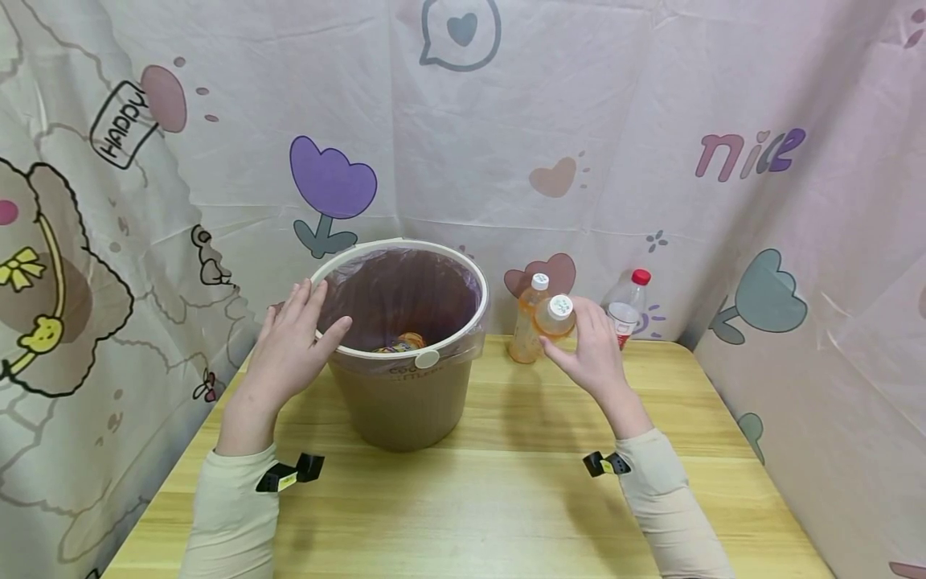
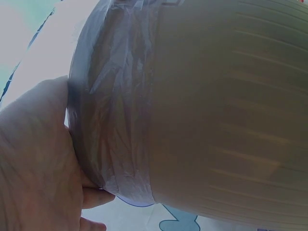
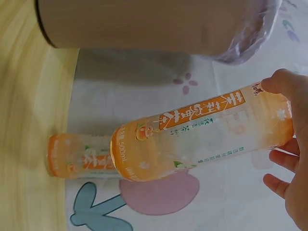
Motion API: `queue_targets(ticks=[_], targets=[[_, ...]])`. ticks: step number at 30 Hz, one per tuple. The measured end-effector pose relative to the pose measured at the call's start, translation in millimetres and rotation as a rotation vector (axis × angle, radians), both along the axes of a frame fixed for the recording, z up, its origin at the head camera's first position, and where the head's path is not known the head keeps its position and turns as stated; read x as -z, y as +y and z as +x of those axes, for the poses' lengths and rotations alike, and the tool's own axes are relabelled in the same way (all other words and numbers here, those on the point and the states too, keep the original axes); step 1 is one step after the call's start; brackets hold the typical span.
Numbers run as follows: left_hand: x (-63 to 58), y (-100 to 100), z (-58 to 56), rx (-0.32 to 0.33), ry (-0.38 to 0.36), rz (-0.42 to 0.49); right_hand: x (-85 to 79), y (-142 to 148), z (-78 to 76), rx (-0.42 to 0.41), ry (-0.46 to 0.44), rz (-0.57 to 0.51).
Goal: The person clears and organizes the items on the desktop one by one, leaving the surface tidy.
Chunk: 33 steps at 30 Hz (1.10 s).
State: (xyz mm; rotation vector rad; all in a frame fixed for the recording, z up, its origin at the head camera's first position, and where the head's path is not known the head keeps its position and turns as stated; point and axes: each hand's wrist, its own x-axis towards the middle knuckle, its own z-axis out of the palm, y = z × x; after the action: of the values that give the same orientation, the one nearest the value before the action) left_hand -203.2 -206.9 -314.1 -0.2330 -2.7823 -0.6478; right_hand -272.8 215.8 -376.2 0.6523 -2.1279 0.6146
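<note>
A brown trash bin (image 1: 405, 410) with a pale rim and a clear plastic liner (image 2: 120, 106) stands left of centre on the table. My left hand (image 1: 288, 346) rests against the left side of its rim, fingers fairly straight and thumb spread. Between thumb and fingers, my right hand (image 1: 596, 354) grips an empty-looking orange-labelled drink bottle (image 3: 202, 132) near its upper part. This bottle is raised off the table, white cap on. Behind it a second orange-labelled bottle (image 1: 524, 338) stands upright, partly covered by the held one in the right wrist view.
A clear bottle with a red cap (image 1: 628, 304) stands at the back right, partly hidden behind the right hand. Some orange, patterned items (image 1: 407, 342) lie inside the bin. A printed cloth (image 1: 615, 104) hangs around the wooden table (image 1: 434, 515).
</note>
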Motion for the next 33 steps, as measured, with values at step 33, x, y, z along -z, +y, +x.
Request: queue_targets(ticks=[33], targets=[[0.8, -0.3, -0.2, 0.002, -0.017, 0.016, -51.6, -34.6, 8.9, -0.205, 0.198, -0.018]])
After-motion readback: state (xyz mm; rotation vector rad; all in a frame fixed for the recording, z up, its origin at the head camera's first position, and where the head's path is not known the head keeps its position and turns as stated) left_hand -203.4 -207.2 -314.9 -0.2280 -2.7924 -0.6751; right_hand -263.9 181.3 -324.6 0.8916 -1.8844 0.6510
